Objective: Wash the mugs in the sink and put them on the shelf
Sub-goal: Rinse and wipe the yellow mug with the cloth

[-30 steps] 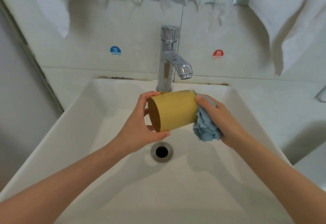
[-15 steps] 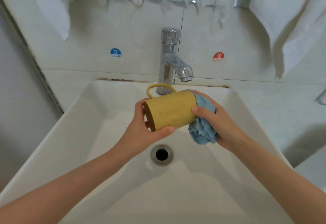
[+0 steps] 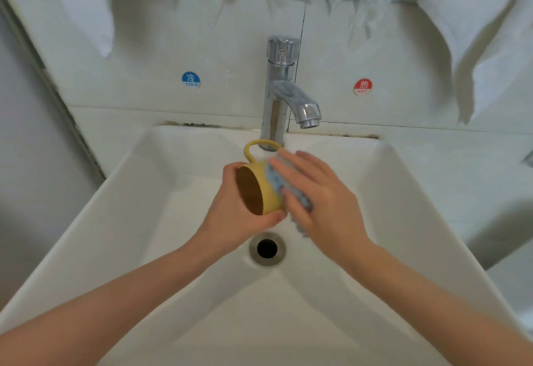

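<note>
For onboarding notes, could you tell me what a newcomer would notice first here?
A yellow mug is held sideways above the sink by the left hand while the right hand presses a blue cloth on it. Behind, a chrome tap stands between blue COLD and red HOT stickers.

mug (image 3: 266, 192): yellow, with one loop handle. it lies on its side, held in the air above the drain (image 3: 267, 248) of the white sink (image 3: 173, 221). the handle points up toward the back of the basin. one round end, brown in shade, faces lower left.
</note>
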`<action>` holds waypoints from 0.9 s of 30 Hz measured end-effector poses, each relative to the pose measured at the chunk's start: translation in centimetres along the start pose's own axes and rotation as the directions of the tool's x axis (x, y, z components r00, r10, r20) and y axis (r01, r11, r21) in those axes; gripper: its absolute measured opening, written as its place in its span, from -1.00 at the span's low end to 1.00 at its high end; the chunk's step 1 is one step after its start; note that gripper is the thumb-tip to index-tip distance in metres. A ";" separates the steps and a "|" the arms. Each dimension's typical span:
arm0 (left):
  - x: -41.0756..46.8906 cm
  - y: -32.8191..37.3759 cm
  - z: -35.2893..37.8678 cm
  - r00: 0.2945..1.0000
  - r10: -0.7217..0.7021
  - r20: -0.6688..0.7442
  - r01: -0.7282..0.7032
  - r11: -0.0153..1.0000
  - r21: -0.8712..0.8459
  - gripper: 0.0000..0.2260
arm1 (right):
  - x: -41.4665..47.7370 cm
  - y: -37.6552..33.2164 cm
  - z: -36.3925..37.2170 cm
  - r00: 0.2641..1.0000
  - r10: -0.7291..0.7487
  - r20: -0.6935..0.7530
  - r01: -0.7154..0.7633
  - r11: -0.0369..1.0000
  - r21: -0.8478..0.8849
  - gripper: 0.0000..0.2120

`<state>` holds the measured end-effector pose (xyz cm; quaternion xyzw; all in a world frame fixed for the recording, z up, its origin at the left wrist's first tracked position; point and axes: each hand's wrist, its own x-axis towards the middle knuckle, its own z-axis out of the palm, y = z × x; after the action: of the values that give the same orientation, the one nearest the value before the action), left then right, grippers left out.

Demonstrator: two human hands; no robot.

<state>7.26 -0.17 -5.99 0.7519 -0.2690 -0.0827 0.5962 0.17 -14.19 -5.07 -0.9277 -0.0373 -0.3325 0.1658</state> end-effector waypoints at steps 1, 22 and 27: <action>0.1 0.0 -0.2 1.000 -0.001 -0.011 0.002 1.000 0.022 -0.31 | 0.1 0.9 -0.5 0.992 0.124 0.006 -0.124 0.991 0.056 -0.63; 0.3 -0.9 -0.8 0.958 0.280 0.055 -0.285 0.936 0.207 -0.20 | 1.5 2.3 -2.9 0.763 0.444 0.470 -0.636 0.386 0.668 -0.73; 0.5 -1.1 -0.8 0.916 0.393 0.079 -0.401 0.887 0.231 -0.18 | 1.4 2.5 -3.2 0.741 0.402 0.538 -0.635 0.161 0.755 -0.60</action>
<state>8.37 0.37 -6.72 0.7467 -0.4340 0.0631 0.5001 -0.16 -17.69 -2.60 -0.6571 0.0904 -0.0748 0.7447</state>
